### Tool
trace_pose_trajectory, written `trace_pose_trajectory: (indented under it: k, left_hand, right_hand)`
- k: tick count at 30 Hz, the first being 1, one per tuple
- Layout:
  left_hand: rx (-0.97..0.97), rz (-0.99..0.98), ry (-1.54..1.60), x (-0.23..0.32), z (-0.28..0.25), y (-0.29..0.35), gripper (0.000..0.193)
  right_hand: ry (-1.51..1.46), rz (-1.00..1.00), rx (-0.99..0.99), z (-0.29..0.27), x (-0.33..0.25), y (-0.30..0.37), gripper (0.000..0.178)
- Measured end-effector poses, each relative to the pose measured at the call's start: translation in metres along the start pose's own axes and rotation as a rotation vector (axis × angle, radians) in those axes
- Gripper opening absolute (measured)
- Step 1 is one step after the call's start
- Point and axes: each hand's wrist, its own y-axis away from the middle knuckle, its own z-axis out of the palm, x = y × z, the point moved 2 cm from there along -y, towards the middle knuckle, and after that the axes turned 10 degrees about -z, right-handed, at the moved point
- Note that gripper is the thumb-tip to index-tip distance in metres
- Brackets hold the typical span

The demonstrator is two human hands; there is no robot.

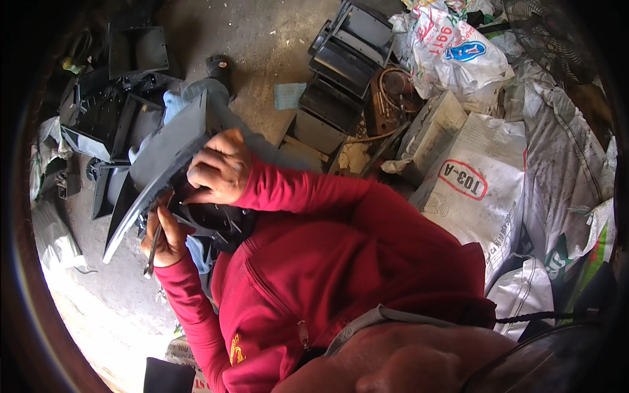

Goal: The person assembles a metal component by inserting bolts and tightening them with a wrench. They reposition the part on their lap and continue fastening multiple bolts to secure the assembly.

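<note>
A large grey metal housing (171, 145) with a flat side and a long, light edge rests tilted across my lap. My left hand (167, 237) is closed around a slim metal wrench (152, 252), whose end sticks out below the fingers. That hand is against the underside of the housing, its fingertips close to a dark fitting there. My right hand (221, 169) lies over the near edge of the housing with fingers curled and thumb bent inward. Whatever it pinches is hidden. Black parts (213, 219) sit under my right wrist, against my body.
Similar dark metal housings (139, 52) are piled at the far left, and a row of them (341, 65) stands ahead. White woven sacks (481, 190) and a plastic bag (452, 49) fill the right side, near a fan guard (547, 39). A blue sheet (288, 95) lies on the concrete floor.
</note>
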Motion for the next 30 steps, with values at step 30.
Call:
trace_pose_trajectory:
  k: [30]
  left_hand:
    - [0.315, -0.331, 0.680, -0.058, -0.115, 0.036, 0.042]
  right_hand:
    - [-0.322, 0.144, 0.129, -0.035, 0.060, -0.015, 0.083]
